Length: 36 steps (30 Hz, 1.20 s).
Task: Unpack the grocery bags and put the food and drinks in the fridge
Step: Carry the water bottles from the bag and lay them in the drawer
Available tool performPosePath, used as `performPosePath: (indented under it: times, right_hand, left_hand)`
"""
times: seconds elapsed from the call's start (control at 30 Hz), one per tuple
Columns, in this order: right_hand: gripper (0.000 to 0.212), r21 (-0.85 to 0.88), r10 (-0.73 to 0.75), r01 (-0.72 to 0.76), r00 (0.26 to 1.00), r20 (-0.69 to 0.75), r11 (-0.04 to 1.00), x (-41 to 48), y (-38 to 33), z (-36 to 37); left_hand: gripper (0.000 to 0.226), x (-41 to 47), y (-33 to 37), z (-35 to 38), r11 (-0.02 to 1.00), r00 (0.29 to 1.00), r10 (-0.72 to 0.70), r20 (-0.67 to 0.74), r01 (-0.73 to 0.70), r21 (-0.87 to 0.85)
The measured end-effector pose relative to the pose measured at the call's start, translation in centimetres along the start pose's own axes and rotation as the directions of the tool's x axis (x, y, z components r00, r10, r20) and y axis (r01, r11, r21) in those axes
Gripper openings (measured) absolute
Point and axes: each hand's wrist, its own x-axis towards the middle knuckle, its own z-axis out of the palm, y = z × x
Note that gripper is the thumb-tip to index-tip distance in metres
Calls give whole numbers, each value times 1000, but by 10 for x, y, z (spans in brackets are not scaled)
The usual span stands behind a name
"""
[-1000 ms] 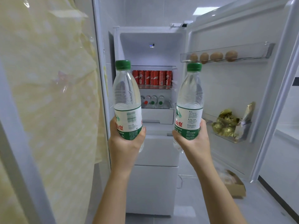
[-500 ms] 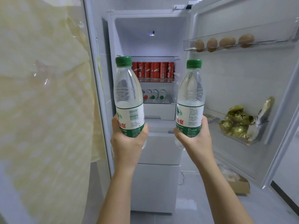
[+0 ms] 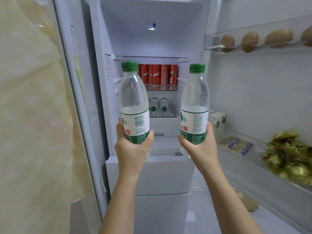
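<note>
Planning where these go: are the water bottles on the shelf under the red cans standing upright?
No, the shelved bottles below the red cans lie on their sides, caps facing outward.

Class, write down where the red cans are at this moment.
Head view, centre: the red cans stand in a row on a fridge shelf, directly above the lying bottles.

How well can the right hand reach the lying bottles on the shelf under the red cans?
Probably yes. The fridge door stands open and nothing shows between the right hand and the lying bottles. But it grips a water bottle, so it could only set that one beside them.
</note>
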Motion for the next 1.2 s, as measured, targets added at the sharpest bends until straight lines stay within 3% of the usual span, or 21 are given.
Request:
performPosePath:
  times: [0.57, 1.2]
  right_hand:
    - [52, -13, 167, -167, 986, -29, 986, 81, 99, 96]
    - [71, 25, 306, -311, 944, 122, 950, 201, 264, 164]
  left_hand:
    - [59, 92, -121, 27, 992, 993, -107, 49, 102, 80]
    - [68, 150, -272, 118, 911, 928, -373, -25, 371, 179]
